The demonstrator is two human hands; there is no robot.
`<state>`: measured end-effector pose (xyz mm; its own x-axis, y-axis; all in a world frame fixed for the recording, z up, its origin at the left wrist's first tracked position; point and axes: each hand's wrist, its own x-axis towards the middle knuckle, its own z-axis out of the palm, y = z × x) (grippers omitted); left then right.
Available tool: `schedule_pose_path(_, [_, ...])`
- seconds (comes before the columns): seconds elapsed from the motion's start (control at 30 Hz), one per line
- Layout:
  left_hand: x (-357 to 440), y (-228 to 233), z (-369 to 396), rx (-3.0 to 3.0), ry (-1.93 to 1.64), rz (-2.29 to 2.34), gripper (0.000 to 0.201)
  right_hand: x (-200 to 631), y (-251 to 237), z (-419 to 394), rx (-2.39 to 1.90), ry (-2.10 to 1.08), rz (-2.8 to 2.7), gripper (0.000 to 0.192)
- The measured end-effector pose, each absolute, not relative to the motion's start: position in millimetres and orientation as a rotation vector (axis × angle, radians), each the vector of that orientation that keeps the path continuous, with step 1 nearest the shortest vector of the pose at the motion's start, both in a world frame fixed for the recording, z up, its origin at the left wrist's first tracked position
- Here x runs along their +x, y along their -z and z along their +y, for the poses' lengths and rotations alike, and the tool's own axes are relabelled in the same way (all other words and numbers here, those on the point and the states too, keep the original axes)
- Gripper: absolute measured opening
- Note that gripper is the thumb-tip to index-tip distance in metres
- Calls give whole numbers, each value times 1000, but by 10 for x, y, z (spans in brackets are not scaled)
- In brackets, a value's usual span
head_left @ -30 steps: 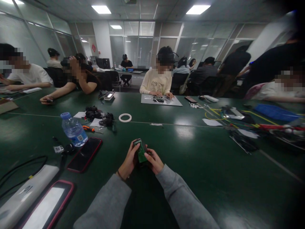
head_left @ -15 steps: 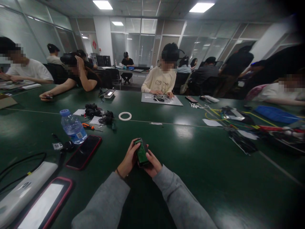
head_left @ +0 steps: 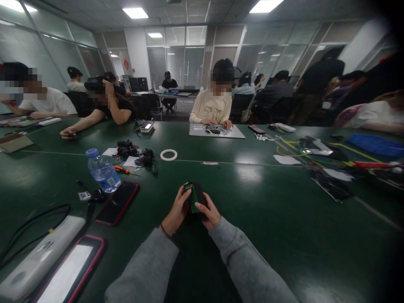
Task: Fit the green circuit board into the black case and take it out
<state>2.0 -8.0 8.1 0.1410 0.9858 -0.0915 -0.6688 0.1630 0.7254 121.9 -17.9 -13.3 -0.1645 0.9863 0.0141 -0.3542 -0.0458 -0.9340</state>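
Green tabletop (head_left: 259,210) spreads out under your grey sleeves, with other people seated along its far edge. Off to your left lie a water bottle (head_left: 103,171) and a dark phone in a red case (head_left: 118,203), just beside each other. Your left hand (head_left: 176,211) and right hand (head_left: 208,212) meet above the table, fingers curled around a small green circuit board (head_left: 191,197) with a black part against its right side.
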Motion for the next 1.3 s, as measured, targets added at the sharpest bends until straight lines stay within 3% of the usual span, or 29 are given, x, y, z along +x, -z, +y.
schedule_pose_path(0.13, [50,-115,-117,584,-1233,583,51,1325,133,-43,-1073,-1067,-1260,69])
schedule_pose_path(0.37, [86,-62,-142,471,-1149,646,60,1160,155,-210,-1198,-372,-1667,66])
schedule_pose_path(0.53, [47,-47,-115,468,-1145,658,68,1070,160,-316,-1178,-342,-1782,61])
schedule_pose_path(0.83, [5,3,-75,398,-1092,606,72,1043,96,-373,-1127,-280,-1770,72])
schedule_pose_path(1.1, [-7,-34,-65,362,-1080,518,74,1015,213,-357,-1103,-195,-1797,63])
schedule_pose_path(1.3, [-1,-69,-75,301,-1135,487,73,1026,23,-454,-1028,-155,-1672,60])
